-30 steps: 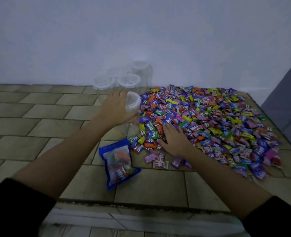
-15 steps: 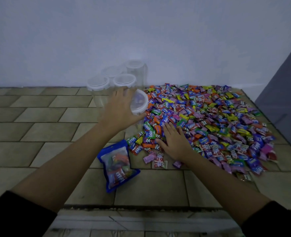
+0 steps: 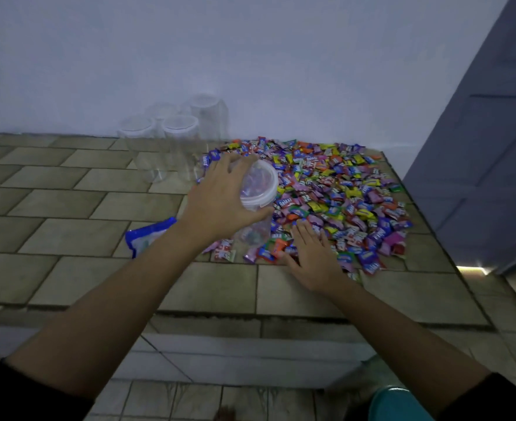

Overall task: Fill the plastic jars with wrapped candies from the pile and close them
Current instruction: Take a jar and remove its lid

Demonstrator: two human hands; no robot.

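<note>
A wide pile of colourful wrapped candies (image 3: 335, 183) covers the right part of a tiled counter (image 3: 68, 208). My left hand (image 3: 220, 199) grips a clear plastic jar (image 3: 258, 189) just below its rim, tilted with its open mouth towards the pile, above the pile's near left edge. A few candies show through the jar's bottom. My right hand (image 3: 310, 256) lies flat, fingers straight, on the candies at the pile's near edge. Several more clear jars (image 3: 178, 138) stand upright against the back wall, left of the pile.
A blue and clear candy bag (image 3: 147, 237) lies on the counter, partly hidden under my left forearm. A white wall rises behind. A grey panel (image 3: 478, 162) borders the counter on the right. The counter's front edge (image 3: 250, 314) runs below my hands.
My left hand has carried the jar right, over the pile's edge, tipping its mouth more towards the candies. My right hand stays flat on the near candies. The view has tilted down.
</note>
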